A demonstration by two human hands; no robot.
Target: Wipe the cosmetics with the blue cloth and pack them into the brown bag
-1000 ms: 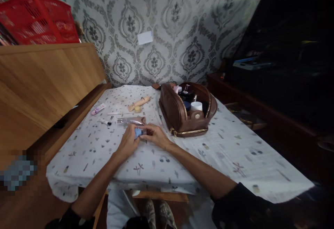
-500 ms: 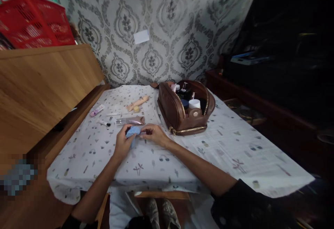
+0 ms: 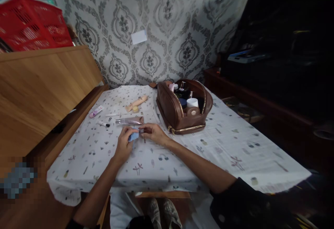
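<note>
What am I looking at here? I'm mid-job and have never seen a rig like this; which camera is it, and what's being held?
There is no machine here: these are a person's bare hands, seen from a camera worn on the head, looking forward and down. The left hand holds a blue cloth. Beside it, the right hand pinches a small object, too covered to identify.

On the patterned tablecloth, just beyond the hands, lies a silvery-pink tube. Farther back are a beige tube and a small yellow pot; to the left, a small brush. On the right stands an open brown bag with containers inside.
</note>
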